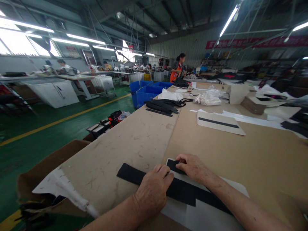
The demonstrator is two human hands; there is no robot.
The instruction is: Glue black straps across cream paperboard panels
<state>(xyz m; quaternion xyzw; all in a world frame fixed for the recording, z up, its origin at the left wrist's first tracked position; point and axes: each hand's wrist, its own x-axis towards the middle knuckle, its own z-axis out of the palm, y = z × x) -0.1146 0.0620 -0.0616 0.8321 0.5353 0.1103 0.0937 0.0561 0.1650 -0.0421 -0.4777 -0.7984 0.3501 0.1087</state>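
Note:
A long black strip (131, 173) lies across the near edge of the brown worktable (252, 150), partly over a white paper sheet (209, 218). My left hand (154, 187) rests palm down on the strip, fingers together and bent. My right hand (193, 166) presses on a smaller black piece (172, 166) with a white border at the strip's far end, fingers curled onto it.
Farther along the table lie a white card with a black strip (218, 122), a pile of black straps (163, 106), plastic bags (208, 98) and boxes. Blue bins (146, 93) stand at the left edge. A person in an orange apron (177, 68) works in the distance. Torn cardboard (48, 166) hangs at lower left.

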